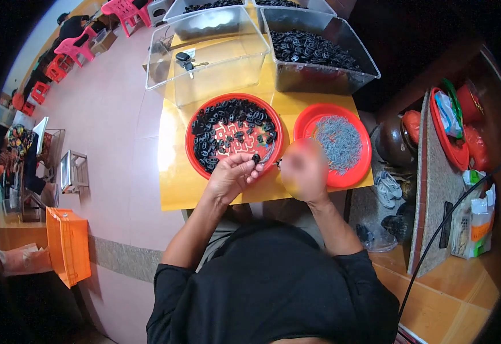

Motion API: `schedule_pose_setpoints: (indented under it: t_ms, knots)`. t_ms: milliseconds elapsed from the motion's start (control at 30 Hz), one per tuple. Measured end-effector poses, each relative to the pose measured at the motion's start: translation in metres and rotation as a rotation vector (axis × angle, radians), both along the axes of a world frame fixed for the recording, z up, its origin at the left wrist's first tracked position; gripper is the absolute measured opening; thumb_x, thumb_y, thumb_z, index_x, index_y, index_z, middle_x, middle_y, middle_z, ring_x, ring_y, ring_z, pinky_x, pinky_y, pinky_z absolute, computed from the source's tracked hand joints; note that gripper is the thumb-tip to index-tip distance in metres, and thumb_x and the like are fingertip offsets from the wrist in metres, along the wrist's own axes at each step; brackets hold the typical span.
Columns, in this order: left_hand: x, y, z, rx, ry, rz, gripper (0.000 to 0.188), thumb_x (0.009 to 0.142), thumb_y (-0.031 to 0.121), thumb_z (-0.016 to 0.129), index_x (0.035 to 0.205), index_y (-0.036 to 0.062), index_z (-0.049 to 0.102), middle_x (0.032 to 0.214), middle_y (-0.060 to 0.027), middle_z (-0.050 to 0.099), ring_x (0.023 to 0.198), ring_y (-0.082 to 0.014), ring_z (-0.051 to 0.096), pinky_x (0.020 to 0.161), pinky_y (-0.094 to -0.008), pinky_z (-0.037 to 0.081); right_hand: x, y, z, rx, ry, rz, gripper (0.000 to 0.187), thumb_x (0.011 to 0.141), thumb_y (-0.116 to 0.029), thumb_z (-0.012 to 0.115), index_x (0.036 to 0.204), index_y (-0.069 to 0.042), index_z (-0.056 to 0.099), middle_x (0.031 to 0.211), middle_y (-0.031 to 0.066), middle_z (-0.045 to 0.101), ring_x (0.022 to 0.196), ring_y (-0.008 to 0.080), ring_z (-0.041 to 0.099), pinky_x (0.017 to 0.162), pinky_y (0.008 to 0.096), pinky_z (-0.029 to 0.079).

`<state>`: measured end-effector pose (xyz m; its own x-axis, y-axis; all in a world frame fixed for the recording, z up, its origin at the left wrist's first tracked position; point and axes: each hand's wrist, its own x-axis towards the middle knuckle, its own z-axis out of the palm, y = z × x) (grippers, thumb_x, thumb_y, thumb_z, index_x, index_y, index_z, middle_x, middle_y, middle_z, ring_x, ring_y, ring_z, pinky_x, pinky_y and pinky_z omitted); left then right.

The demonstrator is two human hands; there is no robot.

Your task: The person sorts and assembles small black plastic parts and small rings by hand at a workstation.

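Black piece (255,158) in left hand (231,175); pale markings (225,136) on red tray (280,133)

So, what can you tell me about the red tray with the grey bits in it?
The red tray is round, shallow and plastic-looking, with a raised rim. It sits upright on the yellow tabletop, its right side reaching the table's edge. Loose, thin grey pieces lie heaped inside. The blurred right hand overlaps its left side in view; whether they touch is unclear.
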<state>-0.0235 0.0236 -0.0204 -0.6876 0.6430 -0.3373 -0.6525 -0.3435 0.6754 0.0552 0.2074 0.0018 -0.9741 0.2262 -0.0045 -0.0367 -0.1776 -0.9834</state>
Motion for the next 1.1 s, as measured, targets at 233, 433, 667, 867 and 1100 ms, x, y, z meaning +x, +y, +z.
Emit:
schedule_pose_setpoints:
  t_ms: [233,433,667,867,1100]
  knots:
    - [0.021,-0.008,0.002,0.151,-0.195,0.012,0.008,0.087,0.008,0.059,0.094,0.0044,0.061,0.078,-0.003,0.063,0.064,-0.009,0.055,0.053,-0.0193,0.042,-0.001,-0.016,0.007,0.03,0.022,0.055,0.004,0.083,0.0,0.061,0.086,0.0,0.058,0.076,0.0025,0.059,0.06,0.006,0.055,0.054,0.0188,0.047]
    - [0.033,-0.011,-0.001,0.236,-0.275,0.024,0.01,0.088,0.015,0.059,0.091,0.0058,0.06,0.075,-0.0006,0.058,0.061,-0.0073,0.048,0.05,-0.0197,0.035,0.0,-0.028,0.009,0.038,0.006,0.07,0.004,0.083,0.0,0.061,0.086,0.0,0.058,0.076,0.0027,0.059,0.06,0.0056,0.054,0.053,0.0186,0.046]
    - [0.037,-0.016,0.0,0.243,-0.34,0.036,0.012,0.088,0.016,0.059,0.09,0.0039,0.06,0.074,-0.0014,0.057,0.061,-0.0075,0.048,0.049,-0.0202,0.034,0.0,-0.032,0.002,0.115,0.034,0.068,0.004,0.083,-0.001,0.062,0.086,-0.001,0.059,0.077,-0.0001,0.058,0.063,0.0037,0.053,0.054,0.0196,0.046]
    - [0.039,-0.017,0.0,0.184,-0.271,0.046,0.013,0.088,0.017,0.059,0.086,0.0037,0.061,0.069,-0.0004,0.055,0.058,-0.0066,0.048,0.047,-0.0199,0.034,-0.002,-0.031,0.008,0.669,0.506,0.015,0.017,0.074,0.006,0.064,0.088,-0.001,0.059,0.08,0.0088,0.057,0.071,0.0191,0.058,0.06,0.03,0.047]
    - [0.041,-0.019,0.0,0.146,-0.107,0.074,0.012,0.087,0.016,0.061,0.084,0.0046,0.061,0.065,0.0007,0.055,0.052,-0.0056,0.046,0.046,-0.0191,0.033,0.004,-0.023,0.015,1.013,0.717,0.038,0.028,0.066,0.005,0.064,0.092,-0.003,0.06,0.082,0.0094,0.056,0.071,0.0258,0.057,0.058,0.0348,0.048]
